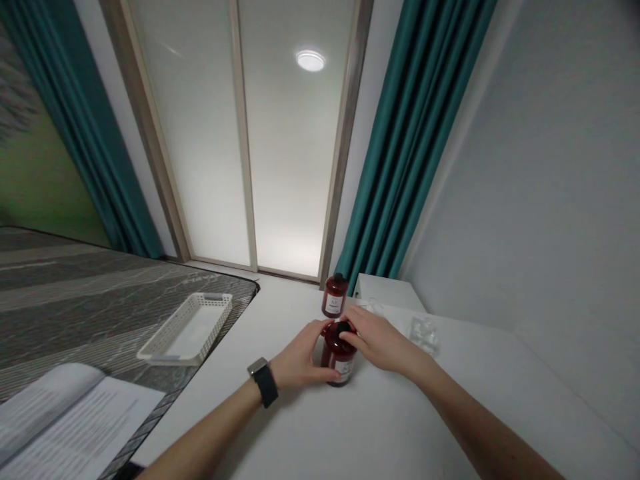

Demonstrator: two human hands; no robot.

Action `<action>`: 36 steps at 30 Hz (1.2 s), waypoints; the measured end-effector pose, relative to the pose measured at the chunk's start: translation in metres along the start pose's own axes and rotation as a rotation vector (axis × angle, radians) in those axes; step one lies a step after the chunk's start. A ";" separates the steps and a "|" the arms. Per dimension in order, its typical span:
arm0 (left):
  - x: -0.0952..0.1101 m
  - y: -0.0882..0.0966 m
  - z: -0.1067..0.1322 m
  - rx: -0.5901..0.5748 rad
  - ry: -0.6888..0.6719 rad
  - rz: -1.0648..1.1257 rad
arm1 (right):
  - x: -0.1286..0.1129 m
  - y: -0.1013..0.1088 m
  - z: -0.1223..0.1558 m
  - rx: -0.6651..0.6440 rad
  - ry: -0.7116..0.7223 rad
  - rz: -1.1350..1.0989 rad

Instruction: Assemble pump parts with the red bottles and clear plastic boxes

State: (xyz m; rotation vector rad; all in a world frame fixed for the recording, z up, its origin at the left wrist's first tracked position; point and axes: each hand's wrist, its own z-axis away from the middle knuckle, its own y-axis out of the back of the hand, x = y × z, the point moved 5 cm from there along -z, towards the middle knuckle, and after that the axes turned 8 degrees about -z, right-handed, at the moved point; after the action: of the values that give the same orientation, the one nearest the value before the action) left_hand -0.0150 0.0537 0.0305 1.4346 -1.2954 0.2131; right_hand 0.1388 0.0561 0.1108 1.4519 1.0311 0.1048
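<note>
A dark red bottle (340, 360) with a white label stands on the white table (380, 420). My left hand (300, 360), with a black watch on its wrist, wraps round the bottle's left side. My right hand (375, 340) sits on top of the bottle, fingers closed over its black cap. A second dark red bottle (335, 295) with a black cap stands upright just behind, untouched.
A white slotted tray (187, 328) lies on the grey bed at left, with an open booklet (65, 413) nearer me. A clear glass object (424, 333) and a white box (387, 291) sit at the back right. Teal curtains flank a frosted window.
</note>
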 end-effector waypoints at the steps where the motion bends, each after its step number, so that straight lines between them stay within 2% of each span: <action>1: -0.002 0.000 0.002 0.033 0.018 -0.008 | 0.000 -0.004 -0.005 0.034 -0.004 -0.027; 5: -0.012 -0.002 0.006 0.159 0.093 0.017 | 0.003 -0.021 -0.019 0.148 -0.036 -0.094; 8: -0.017 -0.002 0.006 0.173 0.103 0.021 | 0.008 -0.031 -0.020 0.232 -0.052 -0.150; 12: -0.022 0.010 0.004 0.164 0.108 -0.029 | 0.026 -0.040 -0.003 0.371 -0.081 -0.422; 16: -0.038 0.037 0.001 0.193 0.109 -0.091 | 0.055 -0.064 0.028 0.365 -0.166 -0.527; 20: -0.072 0.073 -0.006 0.232 0.143 -0.157 | 0.076 -0.091 0.052 0.300 -0.213 -0.510; 23: -0.102 0.101 -0.016 0.254 0.195 -0.230 | 0.078 -0.104 0.057 0.312 -0.184 -0.454; 28: -0.145 0.139 -0.031 0.290 0.271 -0.325 | 0.069 -0.117 0.055 0.382 -0.042 -0.386; 32: -0.164 0.150 -0.018 0.329 0.360 -0.429 | 0.063 -0.129 0.036 0.304 -0.056 -0.416; 34: -0.167 0.148 -0.005 0.323 0.397 -0.479 | 0.059 -0.135 0.009 0.248 -0.104 -0.458; 36: -0.167 0.142 0.007 0.310 0.434 -0.523 | 0.056 -0.138 -0.030 0.255 -0.152 -0.477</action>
State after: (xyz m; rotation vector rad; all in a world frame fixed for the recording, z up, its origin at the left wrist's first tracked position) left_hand -0.1917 0.1779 -0.0106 1.8157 -0.5236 0.3588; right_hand 0.0819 0.0874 -0.0269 1.3748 1.2683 -0.4883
